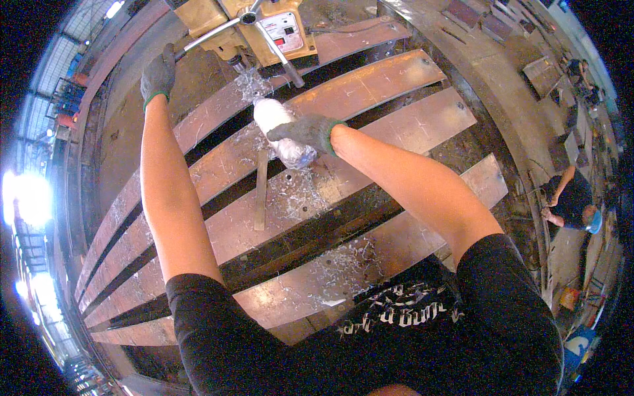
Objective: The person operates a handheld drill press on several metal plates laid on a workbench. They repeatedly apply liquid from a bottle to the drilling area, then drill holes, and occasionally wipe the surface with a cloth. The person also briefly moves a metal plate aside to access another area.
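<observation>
Your right hand (309,130), gloved, grips a white plastic bottle (281,132) tilted over the rusty steel plates (370,82), just below the yellow drill (247,26). Your left hand (158,74) clasps the drill's feed handle (201,38).

The yellow drill press (247,30) is cut off by the top rim, so only its lower body and feed handles show, and the drill bit is lost behind a tangle of metal shavings (249,82). The right hand (305,131) covers the middle of a plastic bottle (281,132), whose contents and cap cannot be told, and glare washes out its upper end. A person (569,198) crouching at the right rim is too small and dark to tell what they handle.
</observation>
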`<state>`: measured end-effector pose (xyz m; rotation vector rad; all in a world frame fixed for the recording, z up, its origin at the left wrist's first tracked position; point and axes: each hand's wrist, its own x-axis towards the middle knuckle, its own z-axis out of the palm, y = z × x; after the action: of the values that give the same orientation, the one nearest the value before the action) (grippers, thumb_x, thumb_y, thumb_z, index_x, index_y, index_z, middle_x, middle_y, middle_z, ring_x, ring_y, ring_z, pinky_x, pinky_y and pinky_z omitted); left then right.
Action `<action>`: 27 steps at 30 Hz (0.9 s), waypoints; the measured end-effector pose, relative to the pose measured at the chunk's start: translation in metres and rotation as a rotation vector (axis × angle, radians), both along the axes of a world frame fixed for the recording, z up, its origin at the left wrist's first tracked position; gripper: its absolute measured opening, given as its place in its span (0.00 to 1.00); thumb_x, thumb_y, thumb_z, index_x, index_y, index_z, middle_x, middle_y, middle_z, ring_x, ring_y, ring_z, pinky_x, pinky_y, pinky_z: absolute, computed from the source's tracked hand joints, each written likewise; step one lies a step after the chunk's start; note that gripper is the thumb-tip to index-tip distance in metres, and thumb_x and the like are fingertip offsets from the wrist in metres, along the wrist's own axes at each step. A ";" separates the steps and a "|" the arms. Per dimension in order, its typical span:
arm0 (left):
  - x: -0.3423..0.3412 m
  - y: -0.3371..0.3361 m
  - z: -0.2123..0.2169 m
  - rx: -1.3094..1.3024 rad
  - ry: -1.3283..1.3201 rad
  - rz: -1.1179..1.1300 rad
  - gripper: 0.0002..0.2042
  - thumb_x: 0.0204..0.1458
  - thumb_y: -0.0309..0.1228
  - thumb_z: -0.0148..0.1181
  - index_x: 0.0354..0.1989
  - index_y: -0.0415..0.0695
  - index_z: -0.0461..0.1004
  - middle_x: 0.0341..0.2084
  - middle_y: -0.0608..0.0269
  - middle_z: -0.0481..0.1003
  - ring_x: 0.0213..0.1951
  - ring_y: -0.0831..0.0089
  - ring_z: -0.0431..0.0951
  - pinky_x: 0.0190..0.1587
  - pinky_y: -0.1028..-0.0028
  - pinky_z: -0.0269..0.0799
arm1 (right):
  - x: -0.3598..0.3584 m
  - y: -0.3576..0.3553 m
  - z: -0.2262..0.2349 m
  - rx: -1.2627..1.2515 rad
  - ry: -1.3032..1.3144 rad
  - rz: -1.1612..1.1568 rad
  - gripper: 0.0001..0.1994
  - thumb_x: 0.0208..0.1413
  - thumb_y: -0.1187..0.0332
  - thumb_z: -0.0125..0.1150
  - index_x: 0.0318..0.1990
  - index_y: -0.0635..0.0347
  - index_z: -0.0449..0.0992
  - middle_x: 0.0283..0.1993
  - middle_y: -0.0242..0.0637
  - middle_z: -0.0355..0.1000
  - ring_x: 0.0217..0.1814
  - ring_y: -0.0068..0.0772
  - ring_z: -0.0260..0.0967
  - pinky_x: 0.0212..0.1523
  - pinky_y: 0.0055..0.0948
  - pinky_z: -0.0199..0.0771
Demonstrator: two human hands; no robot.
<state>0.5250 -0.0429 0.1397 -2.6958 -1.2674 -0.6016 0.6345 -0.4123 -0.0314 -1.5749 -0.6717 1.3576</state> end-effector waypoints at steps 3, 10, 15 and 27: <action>0.004 -0.009 0.002 -0.019 -0.009 -0.022 0.36 0.66 0.63 0.32 0.52 0.48 0.83 0.53 0.38 0.78 0.57 0.40 0.77 0.61 0.49 0.68 | -0.005 -0.001 -0.011 0.031 0.261 -0.012 0.27 0.48 0.50 0.76 0.46 0.66 0.82 0.40 0.43 0.82 0.33 0.33 0.79 0.37 0.35 0.81; 0.007 -0.020 0.027 0.036 0.206 -0.044 0.32 0.67 0.62 0.34 0.55 0.57 0.82 0.55 0.42 0.77 0.59 0.41 0.75 0.63 0.51 0.67 | -0.015 -0.008 0.026 -0.009 -0.026 -0.084 0.26 0.45 0.48 0.76 0.40 0.65 0.84 0.41 0.46 0.82 0.38 0.37 0.81 0.40 0.38 0.82; 0.031 0.017 0.003 0.021 0.190 -0.305 0.27 0.67 0.54 0.42 0.58 0.47 0.78 0.57 0.46 0.76 0.61 0.49 0.73 0.66 0.57 0.66 | -0.016 -0.011 0.023 0.111 -0.142 -0.162 0.26 0.45 0.48 0.76 0.40 0.65 0.84 0.41 0.46 0.82 0.38 0.37 0.81 0.40 0.38 0.82; -0.026 0.130 -0.032 -0.484 -0.054 -0.441 0.18 0.67 0.37 0.57 0.55 0.33 0.75 0.52 0.53 0.78 0.54 0.63 0.75 0.60 0.64 0.69 | -0.007 -0.004 0.017 0.130 -0.268 -0.079 0.27 0.45 0.48 0.76 0.41 0.65 0.84 0.42 0.46 0.82 0.38 0.37 0.81 0.41 0.39 0.81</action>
<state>0.4988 0.0873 0.1078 -3.4272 -0.9183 -0.4497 0.6272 -0.4159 -0.0143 -1.6752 -0.8327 1.0334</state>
